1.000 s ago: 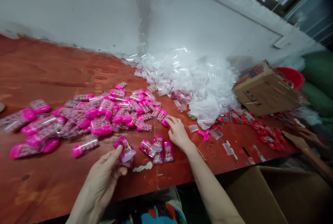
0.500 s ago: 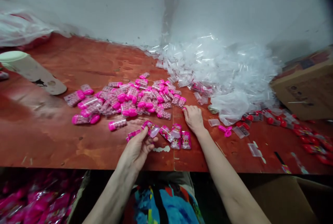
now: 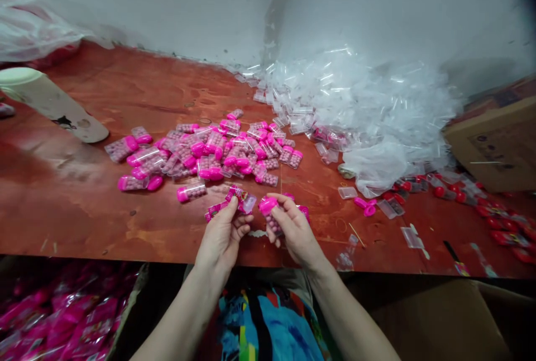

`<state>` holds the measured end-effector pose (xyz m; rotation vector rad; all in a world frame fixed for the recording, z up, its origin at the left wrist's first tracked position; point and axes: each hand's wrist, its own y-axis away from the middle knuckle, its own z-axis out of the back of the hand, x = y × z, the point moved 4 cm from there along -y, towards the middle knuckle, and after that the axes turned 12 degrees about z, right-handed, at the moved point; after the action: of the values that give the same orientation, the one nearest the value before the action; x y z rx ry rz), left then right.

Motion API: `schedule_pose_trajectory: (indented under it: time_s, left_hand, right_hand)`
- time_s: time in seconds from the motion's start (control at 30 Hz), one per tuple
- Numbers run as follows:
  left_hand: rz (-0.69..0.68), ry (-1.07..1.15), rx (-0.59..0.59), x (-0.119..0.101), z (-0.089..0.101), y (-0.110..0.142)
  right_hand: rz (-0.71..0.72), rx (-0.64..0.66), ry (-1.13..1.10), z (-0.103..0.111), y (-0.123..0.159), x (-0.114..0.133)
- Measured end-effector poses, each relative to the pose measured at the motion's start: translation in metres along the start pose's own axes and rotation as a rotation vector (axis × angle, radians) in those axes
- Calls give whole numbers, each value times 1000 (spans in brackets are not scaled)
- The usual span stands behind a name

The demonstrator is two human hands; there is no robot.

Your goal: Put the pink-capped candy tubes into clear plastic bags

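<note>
Just above the near edge of the desk (image 3: 84, 221), both hands close together. Left hand (image 3: 221, 235) pinching a small printed pink sleeve (image 3: 242, 200) between thumb and forefinger, mouth end turned toward the right. Right hand (image 3: 293, 232) closed round a pink-capped candy tube (image 3: 270, 213), cap up and leaning left, long axis running from the palm up toward the sleeve. Only a narrow gap between cap and sleeve, tube lying straight to the right of the left fingers (image 3: 238, 221); right hand plainly the nearer to the tube, left the nearer to the sleeve. Further back on the red-brown wood, a loose pile of pink tubes (image 3: 201, 154), lying every which way, near both hands. Behind and to the right, a big heap of clear wrappers (image 3: 360, 109) against the pale wall (image 3: 167, 3). Far right, red-capped tubes (image 3: 452, 193) scattered beside a cardboard box (image 3: 498, 146). Far left, a pale cup (image 3: 46, 104) tipped on its side. Below the desk edge on the left, a bin of pink packs (image 3: 62, 322).
</note>
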<state>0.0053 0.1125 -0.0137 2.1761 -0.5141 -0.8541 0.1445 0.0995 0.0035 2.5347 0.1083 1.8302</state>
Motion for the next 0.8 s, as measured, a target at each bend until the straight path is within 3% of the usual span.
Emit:
schedule_pose_trajectory:
  time_s: [0.2,0.53,0.8]
  left_hand:
    - [-30,-21,44,5,-1,6]
    - [9,-202,193,15,-5,11]
    - [32,-289,250,28,-5,16]
  right_hand:
    - [60,-54,41,-9,3,-19]
    - [107,-24,42,-14,12,-24]
    - [270,133,461,-8,16,-8]
